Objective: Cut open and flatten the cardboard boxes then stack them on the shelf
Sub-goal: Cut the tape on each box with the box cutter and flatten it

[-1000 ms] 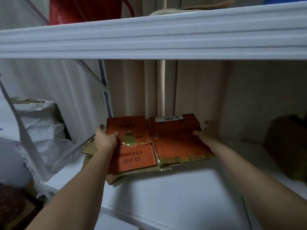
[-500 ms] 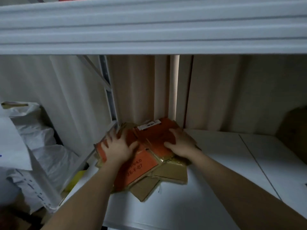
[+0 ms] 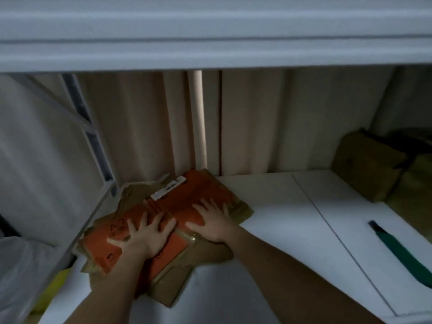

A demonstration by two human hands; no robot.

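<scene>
A flattened orange cardboard box [image 3: 194, 197] with a white label lies on top of a pile of flattened brown cardboard [image 3: 173, 286] at the back left of the white shelf [image 3: 268, 230]. My left hand [image 3: 145, 237] lies flat on the orange sheet's left half, fingers spread. Palm down with fingers apart, my right hand [image 3: 212, 220] presses on its right half. Neither hand grips anything.
A dark green strap-like object [image 3: 402, 251] lies on the shelf at the right. Brown cardboard boxes [image 3: 367, 164] stand at the back right. The white upper shelf beam [image 3: 210, 38] hangs overhead. Beige curtain behind; white bags [image 3: 21, 265] at the left.
The orange sheet went from held above the shelf to lying on the pile. Both hands now press flat on it with spread fingers. The view shifted right, showing the green strap.
</scene>
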